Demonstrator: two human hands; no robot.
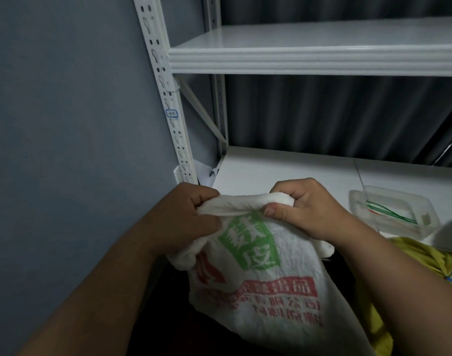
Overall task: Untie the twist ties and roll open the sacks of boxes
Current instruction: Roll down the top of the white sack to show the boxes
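Observation:
A white woven sack [266, 299] with green and red printed characters stands upright in front of me, below the shelf edge. Its top rim is rolled into a thick band. My left hand [191, 217] grips the left end of that rolled rim, thumb and fingers pinched on the fabric. My right hand [304, 211] grips the right end the same way. No twist tie shows on the sack's mouth. What the sack holds is hidden. A clear plastic tray [422, 209] on the shelf to the right holds green and red twist ties [391, 214].
A white metal rack stands ahead, with a lower shelf [284, 168] just behind the sack and an upper shelf [314, 57] above. Its perforated upright [168, 98] runs beside a grey wall on the left. A yellow sack [430, 263] lies at the right.

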